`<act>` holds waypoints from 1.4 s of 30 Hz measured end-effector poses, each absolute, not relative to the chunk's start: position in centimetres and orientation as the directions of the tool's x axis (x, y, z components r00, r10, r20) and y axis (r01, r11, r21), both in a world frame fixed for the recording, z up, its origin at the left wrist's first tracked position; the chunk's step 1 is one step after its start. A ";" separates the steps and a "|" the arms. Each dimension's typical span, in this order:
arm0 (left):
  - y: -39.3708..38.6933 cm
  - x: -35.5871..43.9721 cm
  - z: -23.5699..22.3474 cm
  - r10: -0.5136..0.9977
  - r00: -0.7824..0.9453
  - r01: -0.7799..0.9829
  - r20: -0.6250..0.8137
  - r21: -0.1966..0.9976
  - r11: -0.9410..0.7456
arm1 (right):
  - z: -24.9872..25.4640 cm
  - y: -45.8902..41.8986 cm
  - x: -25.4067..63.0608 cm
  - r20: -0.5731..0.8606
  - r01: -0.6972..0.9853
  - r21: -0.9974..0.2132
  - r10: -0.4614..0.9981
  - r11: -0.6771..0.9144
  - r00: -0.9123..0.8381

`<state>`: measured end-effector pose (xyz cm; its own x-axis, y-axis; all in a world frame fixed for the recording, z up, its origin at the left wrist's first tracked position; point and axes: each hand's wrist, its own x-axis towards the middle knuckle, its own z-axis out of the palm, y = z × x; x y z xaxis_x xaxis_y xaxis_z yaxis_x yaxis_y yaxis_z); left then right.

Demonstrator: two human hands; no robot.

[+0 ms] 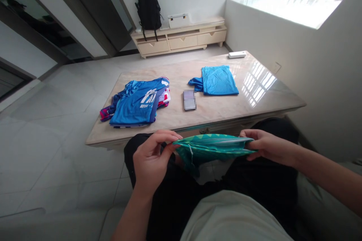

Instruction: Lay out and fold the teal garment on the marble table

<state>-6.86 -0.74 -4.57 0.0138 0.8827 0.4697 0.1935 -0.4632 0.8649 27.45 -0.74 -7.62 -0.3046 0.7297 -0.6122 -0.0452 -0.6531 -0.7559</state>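
**A:** What do the 2 hands have hold of?

**B:** A folded teal-green patterned cloth garment (210, 148), stretched flat between them above the lap, just in front of the near edge of the pale marble-topped counter (175, 120). The left hand (151, 160) pinches its left end between thumb and curled fingers; the right hand (264, 145) is closed over the right end, fingers wrapped on top.

**A:** And on the counter itself?

**B:** At the left, a loose pile of bright blue printed sports jerseys (137, 103) with red and white cloth showing beneath. Near the middle lies a small flat rectangular object (189, 100), blurred beyond telling. To its right sits a neatly folded turquoise-blue shirt (217, 80), well apart from the pile. A slim white rectangular device (236, 55) rests at the far edge.

**A:** Anything behind?

**B:** A black fabric backpack (148, 10) and a white box (178, 20) sit on a low cream wooden cabinet (181, 39) against the wall.
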 end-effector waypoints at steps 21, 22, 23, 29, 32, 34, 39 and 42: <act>-1.0 -8.2 -7.1 0.915 -0.049 0.169 0.400 0.906 -0.387 | -6.6 -0.2 29.5 -0.251 -0.102 -0.943 0.876 -0.318 -0.411; -1.0 -8.3 -7.1 0.918 -0.058 0.154 0.391 0.912 -0.379 | -6.7 -0.2 29.4 -0.222 -0.040 -0.964 0.880 -0.262 -0.421; -1.0 -8.4 -7.2 0.922 -0.065 0.139 0.380 0.919 -0.369 | -6.9 -0.2 29.3 -0.197 0.021 -0.978 0.883 -0.208 -0.426; -0.4 -8.7 -7.7 0.951 -0.164 0.030 0.262 0.965 -0.261 | -7.3 -0.6 28.5 -0.088 0.280 -0.959 0.883 0.051 -0.462; -0.2 -8.5 -7.7 0.958 -0.180 0.004 0.223 0.974 -0.226 | -8.0 -0.6 28.5 0.033 0.457 -0.858 0.913 0.234 -0.406; -0.3 -8.3 -7.6 0.967 -0.132 0.016 0.218 0.976 -0.218 | -8.7 -0.6 28.6 0.133 0.531 -0.788 0.927 0.314 -0.351; -1.3 -8.1 -7.0 0.971 -0.014 0.111 0.238 0.966 -0.235 | -8.9 -1.1 29.7 0.144 0.507 -0.827 0.962 0.245 -0.231; -0.6 -7.9 -6.3 0.968 0.006 0.191 0.251 0.950 -0.247 | -7.0 -1.0 30.7 0.109 0.501 -0.845 0.978 0.186 -0.180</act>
<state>-7.90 -0.57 -6.27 0.0062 0.9681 0.2505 0.1905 -0.2471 0.9501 30.69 -1.00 -7.02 -0.1800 0.9776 0.1091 0.5006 0.1865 -0.8453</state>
